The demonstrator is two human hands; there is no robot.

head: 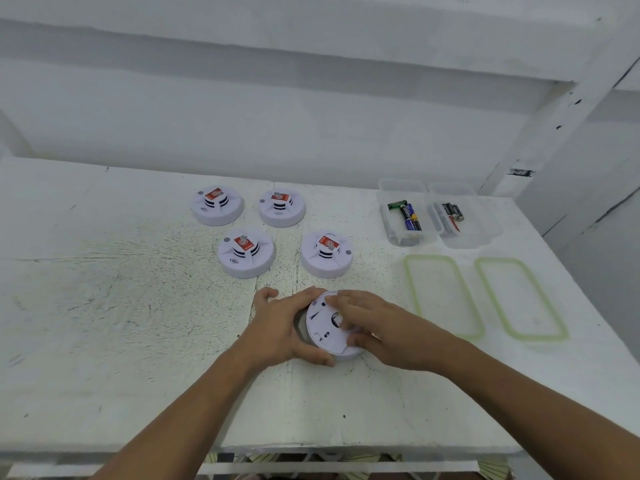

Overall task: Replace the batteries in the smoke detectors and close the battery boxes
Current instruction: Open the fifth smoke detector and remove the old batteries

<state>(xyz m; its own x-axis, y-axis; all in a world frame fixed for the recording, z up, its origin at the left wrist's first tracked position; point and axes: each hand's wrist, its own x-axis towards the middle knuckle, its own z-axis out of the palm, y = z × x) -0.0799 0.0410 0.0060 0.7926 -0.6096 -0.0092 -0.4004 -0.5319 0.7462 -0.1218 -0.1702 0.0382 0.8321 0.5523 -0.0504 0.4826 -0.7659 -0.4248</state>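
At the near middle of the table [138,306]: that's where the fifth detector [346,355] sits, flipped belly-up right in front of us, between both hands.
Left hand [287,330]: curled round the detector's left side, fingers over the far rim and thumb at the near rim, so it's gripping the body.
Right hand [377,327]: fingers laid across the white back cover [325,327] with the thumb at its near right edge, pinching it.
Key relation: the cover looks shifted to the right of the grey body, which peeks out on the left. Our guess is that we're partway through getting it off or on; we can't tell which.
Batteries: the loose ones lie in the left box [394,192] and the right box [478,223], far right and well apart from the hands. The right hand is nearer to them.
In between: two green-rimmed lids [441,296] lie flat in front of the boxes, so a reach would pass over them.
Other detectors [246,252]: four of them stand dome-up just beyond the hands, each with a red sticker on top.
Can't tell: whether there's a battery inside the held one; the cover hides it.
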